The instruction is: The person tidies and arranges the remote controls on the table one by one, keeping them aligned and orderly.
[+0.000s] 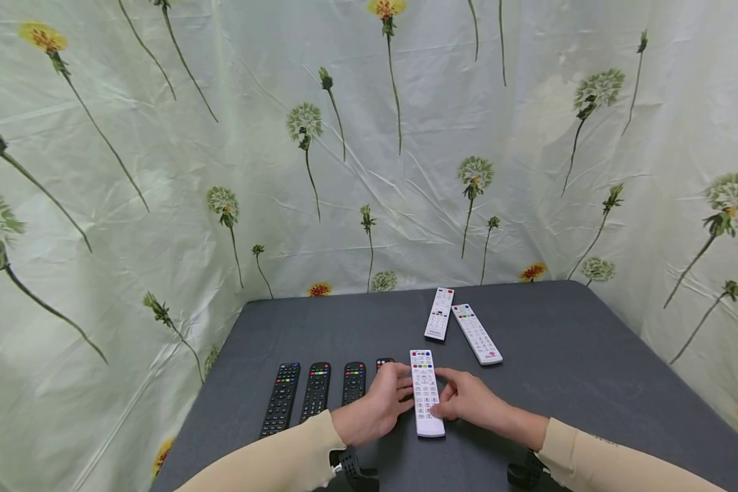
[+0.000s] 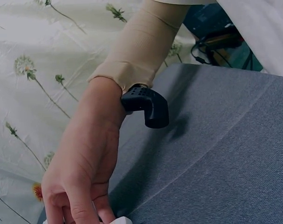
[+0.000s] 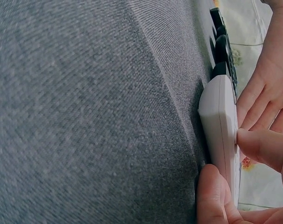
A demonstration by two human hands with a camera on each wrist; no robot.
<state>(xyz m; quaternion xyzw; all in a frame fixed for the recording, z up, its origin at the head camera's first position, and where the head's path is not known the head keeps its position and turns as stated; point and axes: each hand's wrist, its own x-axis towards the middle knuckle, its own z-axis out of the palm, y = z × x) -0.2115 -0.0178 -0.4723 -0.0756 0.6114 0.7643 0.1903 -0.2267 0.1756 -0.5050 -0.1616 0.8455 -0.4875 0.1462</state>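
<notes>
A white remote control [image 1: 425, 389] lies near the front of the dark grey table, its buttons facing up. My right hand [image 1: 475, 404] pinches its right edge, the thumb on the lower buttons and the fingers along the side. On the other side my left hand [image 1: 378, 408] has its fingers fairly straight beside the remote's left edge; whether they touch it I cannot tell. From the right wrist, the white remote [image 3: 218, 116] shows edge-on beside the grey cloth. The left wrist view catches only a small white corner of it beneath the left fingertips.
Several black remotes [image 1: 316, 389] stand in a row to the left, the rightmost partly hidden behind my left hand. Two more white remotes, one upright [image 1: 439, 313] and one slanted [image 1: 477, 334], lie farther back. A flowered curtain [image 1: 344, 171] hangs behind the table [image 1: 566, 369].
</notes>
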